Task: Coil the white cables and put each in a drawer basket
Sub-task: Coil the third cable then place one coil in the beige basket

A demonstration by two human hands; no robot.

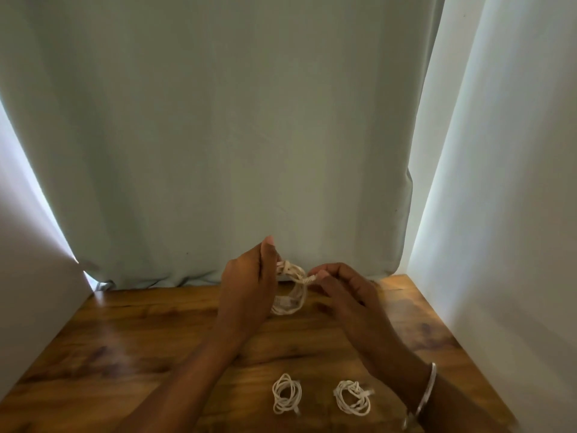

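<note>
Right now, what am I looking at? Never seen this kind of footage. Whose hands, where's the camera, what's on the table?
There is no machine here: a person works with bare hands, and the single picture comes from a wide-angle camera on their head, looking forward and down.

The left hand grips a coil of white cable, held just above the wooden table. The right hand pinches the cable's plug end between its fingertips, apparently to wrap or tuck it around the coil. A bracelet sits on the right wrist.

Two coiled cables lie nearer the person: one on the left, one on the right. A pale curtain hangs behind the table. No drawer or basket is in view.
</note>
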